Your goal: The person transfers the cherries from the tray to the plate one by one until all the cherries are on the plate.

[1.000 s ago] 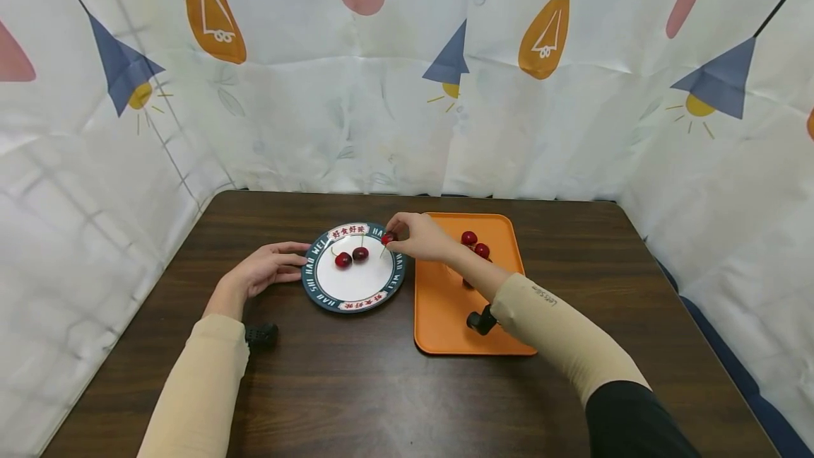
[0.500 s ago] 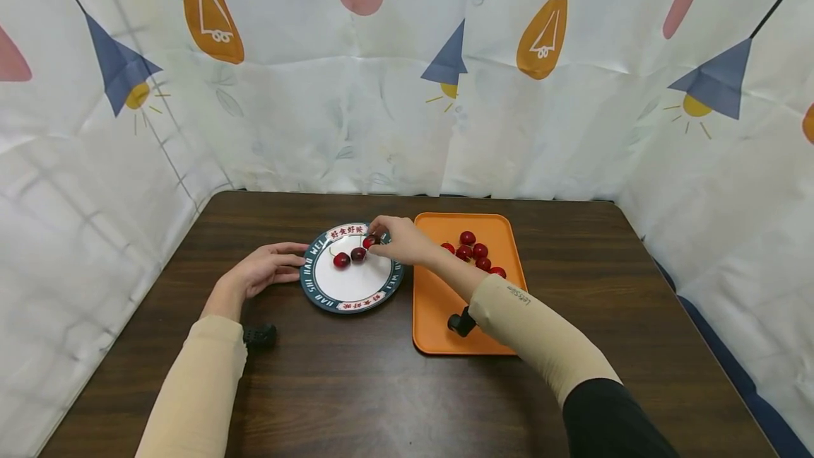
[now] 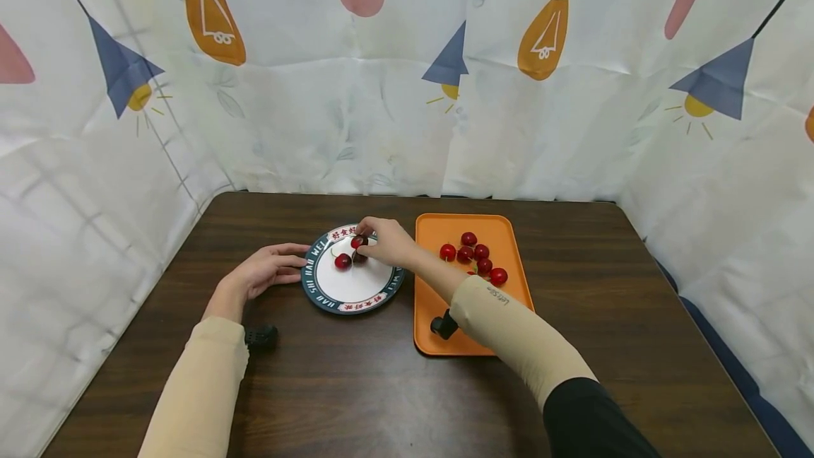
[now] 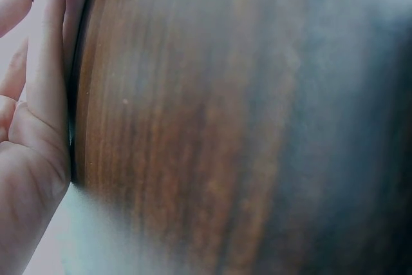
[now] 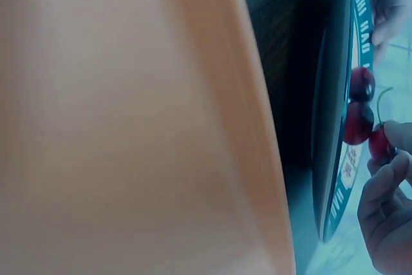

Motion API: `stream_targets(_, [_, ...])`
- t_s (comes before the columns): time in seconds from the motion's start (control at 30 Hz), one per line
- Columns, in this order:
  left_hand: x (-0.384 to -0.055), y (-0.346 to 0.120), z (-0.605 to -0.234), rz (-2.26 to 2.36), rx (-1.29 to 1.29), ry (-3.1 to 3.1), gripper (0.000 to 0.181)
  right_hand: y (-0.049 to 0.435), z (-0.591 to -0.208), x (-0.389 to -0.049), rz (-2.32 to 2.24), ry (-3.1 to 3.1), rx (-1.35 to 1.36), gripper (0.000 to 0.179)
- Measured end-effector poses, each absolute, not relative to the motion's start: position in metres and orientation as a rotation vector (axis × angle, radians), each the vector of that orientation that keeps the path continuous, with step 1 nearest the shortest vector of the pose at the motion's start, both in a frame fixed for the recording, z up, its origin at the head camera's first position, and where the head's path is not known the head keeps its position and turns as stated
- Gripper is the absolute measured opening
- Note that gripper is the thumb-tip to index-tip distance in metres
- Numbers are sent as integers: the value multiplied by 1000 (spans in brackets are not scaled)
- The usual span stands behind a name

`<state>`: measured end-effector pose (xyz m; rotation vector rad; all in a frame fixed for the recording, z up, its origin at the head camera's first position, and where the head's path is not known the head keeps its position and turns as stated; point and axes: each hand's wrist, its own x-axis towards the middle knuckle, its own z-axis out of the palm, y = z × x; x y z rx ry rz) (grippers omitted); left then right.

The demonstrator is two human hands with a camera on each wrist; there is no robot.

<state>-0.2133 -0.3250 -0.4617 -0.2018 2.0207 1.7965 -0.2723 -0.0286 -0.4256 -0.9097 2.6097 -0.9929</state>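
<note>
In the head view my right hand (image 3: 389, 242) is over the far right part of a round plate (image 3: 346, 290) with a dark patterned rim. Between thumb and fingers it pinches a dark red cherry (image 5: 381, 144), its green stem showing in the right wrist view. Two more cherries lie on the plate: one red (image 3: 343, 261), the other (image 5: 358, 122) partly behind my right fingers in the head view. My left hand (image 3: 270, 271) rests at the plate's left edge, fingers extended and fingertips at the rim.
Right of the plate lies an orange tray (image 3: 439, 302) with several cherries (image 3: 465, 254) towards its far side; my right forearm crosses over it. Both stand on a dark wooden table (image 3: 356, 387). A printed curtain (image 3: 305, 119) hangs behind the table and at its sides.
My right hand has moved left with the pinched cherry, from the plate's right rim to beside the two cherries. More cherries on the tray show now. The left hand has stayed put.
</note>
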Motion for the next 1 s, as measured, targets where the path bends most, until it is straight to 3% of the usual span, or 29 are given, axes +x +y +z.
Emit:
stream_targets(0.5, [-213,-325,-463,1807,-209,2012,63,-33,-427,-272,-999,2622,-870,33])
stream_targets(1.0, [-212,-324,-461,1803,-203,2022,62,6,-420,-279,-1087,2586,-937,33])
